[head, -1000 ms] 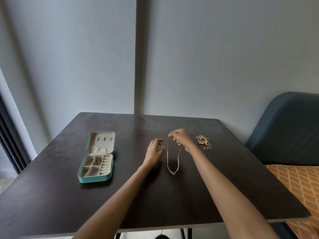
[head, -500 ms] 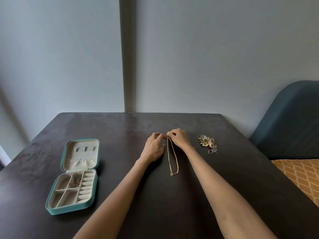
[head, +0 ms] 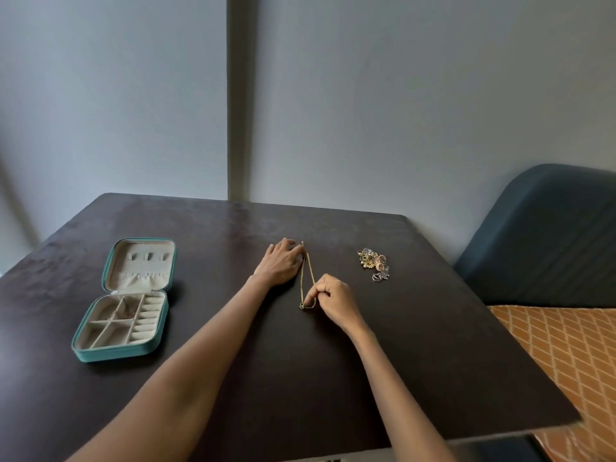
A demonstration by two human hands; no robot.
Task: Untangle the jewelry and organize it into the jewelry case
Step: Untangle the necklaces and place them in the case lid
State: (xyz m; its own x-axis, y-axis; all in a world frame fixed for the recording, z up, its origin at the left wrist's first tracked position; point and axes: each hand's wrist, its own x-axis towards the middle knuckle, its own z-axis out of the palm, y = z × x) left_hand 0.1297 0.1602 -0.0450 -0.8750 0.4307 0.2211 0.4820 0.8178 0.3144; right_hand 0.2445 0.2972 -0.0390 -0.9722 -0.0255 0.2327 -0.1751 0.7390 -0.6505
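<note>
A thin gold necklace [head: 307, 275] lies stretched in a narrow loop on the dark table [head: 416, 345]. My left hand [head: 281, 263] rests palm down beside its far end, fingertips on the chain there. My right hand [head: 333, 300] pinches the near end of the necklace by the small pendant. A teal jewelry case [head: 125, 300] lies open at the left, its beige compartments showing, with a fine chain in one upper compartment. A small pile of tangled jewelry [head: 374, 262] sits to the right of my hands.
A dark blue chair back [head: 546, 235] stands at the right beyond the table's edge, with an orange patterned cushion [head: 566, 355] below it. A grey wall rises just behind the table's far edge.
My right hand has slid from the far end of the necklace down to its near end. My left hand now holds the far end. The view shifted, so the case appears nearer the middle.
</note>
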